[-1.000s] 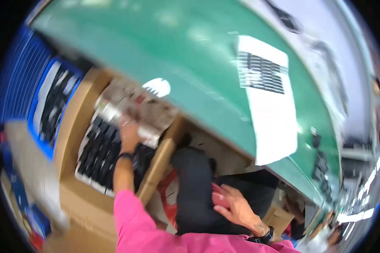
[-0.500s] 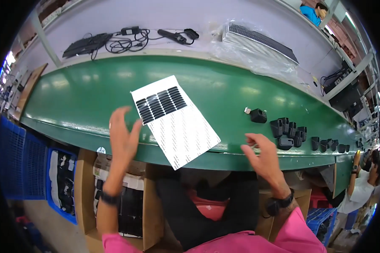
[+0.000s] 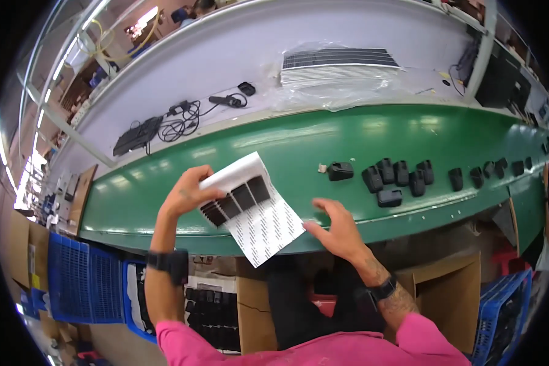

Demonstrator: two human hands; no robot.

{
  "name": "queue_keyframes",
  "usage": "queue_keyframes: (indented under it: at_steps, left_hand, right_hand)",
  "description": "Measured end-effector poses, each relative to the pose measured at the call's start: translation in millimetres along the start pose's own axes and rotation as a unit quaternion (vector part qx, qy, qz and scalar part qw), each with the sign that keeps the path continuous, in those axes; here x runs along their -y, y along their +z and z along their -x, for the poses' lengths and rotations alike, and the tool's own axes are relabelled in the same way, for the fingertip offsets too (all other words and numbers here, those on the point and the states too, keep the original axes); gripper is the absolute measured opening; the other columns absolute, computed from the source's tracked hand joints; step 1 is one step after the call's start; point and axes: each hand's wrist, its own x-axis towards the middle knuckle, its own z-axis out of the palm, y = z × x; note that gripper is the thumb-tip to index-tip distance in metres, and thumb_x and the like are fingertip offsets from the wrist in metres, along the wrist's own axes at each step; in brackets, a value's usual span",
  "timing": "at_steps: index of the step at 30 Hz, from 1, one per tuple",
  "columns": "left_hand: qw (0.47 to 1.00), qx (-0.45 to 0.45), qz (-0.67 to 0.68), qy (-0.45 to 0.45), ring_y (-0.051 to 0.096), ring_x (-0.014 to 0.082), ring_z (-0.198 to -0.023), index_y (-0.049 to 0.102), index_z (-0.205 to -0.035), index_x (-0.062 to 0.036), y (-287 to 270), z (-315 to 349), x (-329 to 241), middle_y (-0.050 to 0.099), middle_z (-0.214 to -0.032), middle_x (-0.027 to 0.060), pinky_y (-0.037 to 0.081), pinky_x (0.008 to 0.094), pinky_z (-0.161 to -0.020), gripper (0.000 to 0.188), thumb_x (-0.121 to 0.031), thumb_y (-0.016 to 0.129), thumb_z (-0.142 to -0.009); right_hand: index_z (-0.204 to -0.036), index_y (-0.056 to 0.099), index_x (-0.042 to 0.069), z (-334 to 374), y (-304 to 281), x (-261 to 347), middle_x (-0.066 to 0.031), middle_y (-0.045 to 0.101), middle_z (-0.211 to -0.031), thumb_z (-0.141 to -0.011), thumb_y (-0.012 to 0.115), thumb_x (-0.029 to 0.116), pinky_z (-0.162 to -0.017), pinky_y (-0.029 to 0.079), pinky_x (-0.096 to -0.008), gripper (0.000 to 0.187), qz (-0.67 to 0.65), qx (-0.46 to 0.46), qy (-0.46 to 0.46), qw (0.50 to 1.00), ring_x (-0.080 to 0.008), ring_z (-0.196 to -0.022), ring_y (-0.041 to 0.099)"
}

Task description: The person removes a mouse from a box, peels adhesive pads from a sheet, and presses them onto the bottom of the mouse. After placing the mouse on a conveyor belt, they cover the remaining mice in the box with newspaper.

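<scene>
A white sheet [image 3: 267, 229] with rows of black sticker strips [image 3: 244, 198] rests on the green bench in front of me, its far end lifted and bent. My left hand [image 3: 192, 192] grips the sheet's upper left edge between thumb and fingers. Fingers apart, my right hand [image 3: 337, 230] hovers at the sheet's lower right corner; the thumb tip is close to it, and I cannot tell whether they touch. Beyond that hand sit a black plastic housing [image 3: 340, 171] with a small pale piece [image 3: 322, 168] beside it, and a cluster of similar black housings [image 3: 400, 173].
More black parts [image 3: 456, 179] line the bench [image 3: 287, 137] rightward. On the back ledge are tangled black cables [image 3: 180, 125] and a plastic-wrapped stack of sheets [image 3: 338, 76]. Below stand cardboard boxes [image 3: 448, 293], a blue crate [image 3: 88, 280] and another blue crate [image 3: 500, 311].
My left hand has moved onto the sheet and lifted its far end. My right hand has come in to its lower right corner. The whole view has shifted.
</scene>
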Motion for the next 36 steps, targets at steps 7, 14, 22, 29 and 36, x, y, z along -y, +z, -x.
queue_keyframes:
  at_steps: [7,14,22,29,36]
  left_hand:
    - [0.996,-0.069,0.052,-0.019,0.058,0.0097,-0.068,0.056,-0.084,-0.002,6.8,150.4,-143.5,0.059,-0.07,0.0025,0.044,0.0222,-0.059,0.04,-0.008,0.086,-0.058]
    - [0.846,-0.288,0.446,-0.049,0.065,0.0194,-0.091,0.052,-0.116,0.0037,62.4,275.8,-153.4,0.065,-0.103,0.0163,0.054,0.0296,-0.078,0.036,-0.016,0.061,-0.087]
    - [0.784,-0.254,0.542,-0.163,0.065,0.0212,-0.097,0.051,-0.124,0.007,169.7,294.0,-107.9,0.064,-0.113,0.0148,0.051,0.0341,-0.089,0.042,-0.003,0.063,-0.085]
    - [0.788,-0.213,0.545,-0.191,0.064,0.0203,-0.094,0.053,-0.119,0.0078,257.0,250.8,-87.4,0.065,-0.109,0.0143,0.051,0.0323,-0.087,0.036,0.003,0.063,-0.085]
    - [0.895,-0.114,0.399,-0.162,0.063,0.0181,-0.092,0.057,-0.115,0.0056,271.2,184.2,-97.0,0.067,-0.103,0.0116,0.048,0.0301,-0.083,0.037,-0.003,0.068,-0.081]
  right_hand:
    - [-0.127,0.052,-0.002,31.3,-10.9,93.9,-0.0121,0.064,-0.114,-0.084,0.072,0.013,-0.091,0.047,-0.0305,0.049,-0.383,0.207,-0.034,0.9,-0.0167,-0.104,0.06]
    - [-0.119,0.058,-0.003,88.1,-36.6,149.0,-0.0057,0.066,-0.104,-0.089,0.065,0.008,-0.08,0.05,-0.0256,0.033,-0.479,0.231,-0.012,0.847,-0.0087,-0.091,0.06]
    - [-0.097,0.065,-0.002,57.2,-44.6,68.4,-0.0142,0.067,-0.086,-0.083,0.071,0.017,-0.075,0.05,-0.0352,0.025,-0.066,-0.025,-0.122,0.99,-0.0252,-0.079,0.063]
    - [-0.12,0.054,0.002,20.3,-120.0,-81.0,-0.0151,0.055,-0.114,-0.073,0.077,0.018,-0.086,0.045,-0.0428,0.055,0.338,-0.081,-0.007,0.938,-0.0343,-0.103,0.051]
    - [-0.089,0.06,0.001,25.7,-129.4,-58.3,-0.017,0.061,-0.082,-0.072,0.078,0.028,-0.072,0.048,-0.0432,0.036,0.277,-0.119,-0.039,0.953,-0.0369,-0.08,0.059]
